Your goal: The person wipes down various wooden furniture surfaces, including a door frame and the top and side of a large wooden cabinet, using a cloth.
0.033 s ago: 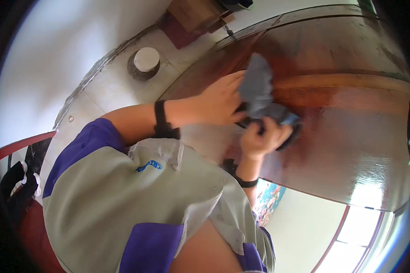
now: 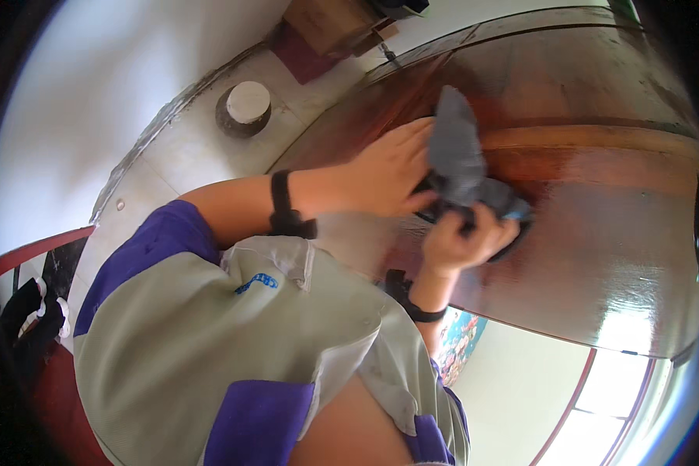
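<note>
A soft grey cloth piece (image 2: 456, 151), pointed at its upper end and sock-like in shape, stands up between my hands over the dark red-brown table. Joined to it or bunched against it is a darker fold (image 2: 503, 196) with a small patch of blue; I cannot tell whether they are one thing. My left hand (image 2: 384, 171) grips the grey cloth from the left, its fingertips hidden behind the fabric. Lower down, my right hand (image 2: 467, 237) has its fingers curled round the dark fold. Each wrist wears a black band.
The glossy wooden table (image 2: 590, 256) stretches away to the right, with a lighter brown strip across it. On the pale tiled floor stands a round stool-like object (image 2: 247, 103) with a white top. Cardboard boxes (image 2: 330, 27) are stacked at the back. Dark shoes (image 2: 43, 314) show at far left.
Both hands have shifted slightly to the right with the grey cloth between them. The cloth's upper end stands a little straighter.
</note>
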`<state>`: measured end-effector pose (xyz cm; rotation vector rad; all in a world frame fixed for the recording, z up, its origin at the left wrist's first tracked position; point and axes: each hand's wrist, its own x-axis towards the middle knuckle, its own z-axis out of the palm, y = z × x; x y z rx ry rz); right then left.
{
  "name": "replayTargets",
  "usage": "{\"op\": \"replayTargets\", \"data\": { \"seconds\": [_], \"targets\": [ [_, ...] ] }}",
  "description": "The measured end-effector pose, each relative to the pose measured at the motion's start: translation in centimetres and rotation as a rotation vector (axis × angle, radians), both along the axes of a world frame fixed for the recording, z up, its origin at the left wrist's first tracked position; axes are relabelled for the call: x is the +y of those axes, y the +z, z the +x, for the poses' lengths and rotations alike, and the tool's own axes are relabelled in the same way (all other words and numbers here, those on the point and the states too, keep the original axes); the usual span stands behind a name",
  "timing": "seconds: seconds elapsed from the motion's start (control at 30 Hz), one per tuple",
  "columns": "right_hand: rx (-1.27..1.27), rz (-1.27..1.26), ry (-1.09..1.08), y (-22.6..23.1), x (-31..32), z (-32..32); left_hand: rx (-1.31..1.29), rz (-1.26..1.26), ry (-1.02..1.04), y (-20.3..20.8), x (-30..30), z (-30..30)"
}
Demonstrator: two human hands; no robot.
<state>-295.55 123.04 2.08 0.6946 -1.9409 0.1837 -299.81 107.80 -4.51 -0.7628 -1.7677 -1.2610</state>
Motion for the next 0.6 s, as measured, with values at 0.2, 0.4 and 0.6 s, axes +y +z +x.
{"op": "replayTargets", "data": {
  "seconds": [0.2,0.4,0.6],
  "targets": [
    [0.102,-0.028,-0.112,2.3,-0.4,-0.5,0.034,0.159,-0.041,0.3,2.4,-1.0],
    [0.064,0.114,-0.129,-4.8,-2.1,-1.1,-0.057,-0.078,-0.124,-3.0,1.4,-0.5],
    [0.002,0.145,-0.134,-7.0,-2.3,-0.7,-0.168,-0.240,-0.102,-4.6,0.2,-0.2]
  ]
}}
